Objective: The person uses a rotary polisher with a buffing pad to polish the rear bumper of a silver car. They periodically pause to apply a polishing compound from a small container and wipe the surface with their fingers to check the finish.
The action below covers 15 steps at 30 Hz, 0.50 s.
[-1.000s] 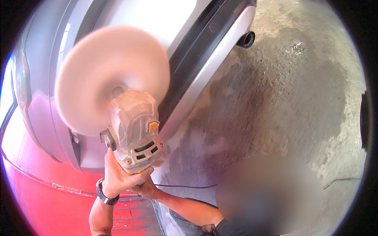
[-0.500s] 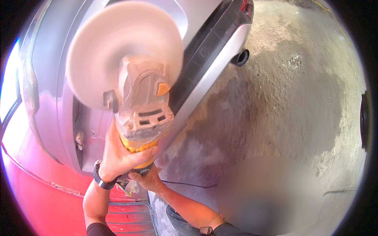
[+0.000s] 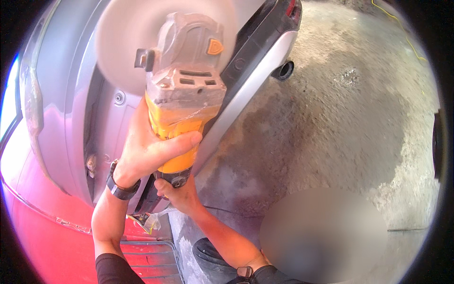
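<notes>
A yellow and grey polisher (image 3: 184, 111) with a large round pale pad (image 3: 125, 52) is in both my hands. The pad's face looks smeared, as if spinning. My left hand (image 3: 142, 151), with a dark watch at its wrist, wraps around the yellow body, its thumb across the top. Behind it, my right hand (image 3: 184, 196) closes on the dark rear end of the tool. The pad is over the silver car body (image 3: 64, 94); whether it touches the paint I cannot tell. Part of the pad lies beyond the top edge of the view.
A black and silver bumper (image 3: 255, 71) runs along the right of the tool, with an exhaust pipe (image 3: 284, 71) beside it. A red car panel (image 3: 42, 227) lies at lower left. Rough concrete floor (image 3: 340, 123) with damp patches spreads right. A yellow cord (image 3: 407, 39) lies at far right.
The polisher and both hands have moved up and slightly right in view, the pad now partly past the top edge. The grip of both hands stays the same.
</notes>
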### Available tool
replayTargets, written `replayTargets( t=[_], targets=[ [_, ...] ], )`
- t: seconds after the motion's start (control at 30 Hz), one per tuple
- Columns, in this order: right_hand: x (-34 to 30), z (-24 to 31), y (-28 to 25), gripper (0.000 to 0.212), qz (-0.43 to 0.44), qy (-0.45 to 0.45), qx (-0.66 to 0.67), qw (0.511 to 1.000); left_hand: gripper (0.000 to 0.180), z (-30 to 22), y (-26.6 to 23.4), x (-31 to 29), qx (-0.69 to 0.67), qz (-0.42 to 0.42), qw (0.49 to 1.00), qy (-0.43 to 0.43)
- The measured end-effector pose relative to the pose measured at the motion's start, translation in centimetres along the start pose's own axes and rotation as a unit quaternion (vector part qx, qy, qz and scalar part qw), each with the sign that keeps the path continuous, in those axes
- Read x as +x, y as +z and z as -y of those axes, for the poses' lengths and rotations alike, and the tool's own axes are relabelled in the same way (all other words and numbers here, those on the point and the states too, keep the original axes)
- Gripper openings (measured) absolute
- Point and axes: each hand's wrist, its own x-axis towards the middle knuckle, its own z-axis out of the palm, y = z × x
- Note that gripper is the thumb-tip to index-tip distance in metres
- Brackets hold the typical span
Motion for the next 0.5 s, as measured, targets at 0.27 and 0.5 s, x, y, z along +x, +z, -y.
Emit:
replayTargets(
  t=[0.27,0.5],
  targets=[
    [-2.1,-4.5,0.1,0.06,0.01,-0.053,-0.017,0.998,0.076,2.0,-1.7,-4.2,0.042,0.01,0.998,-0.045],
    [-4.9,-10.5,0.6,0.092,0.033,-0.033,0.033,0.998,0.082,5.6,-3.2,-9.1,0.059,0.011,0.996,-0.065]
  ],
)
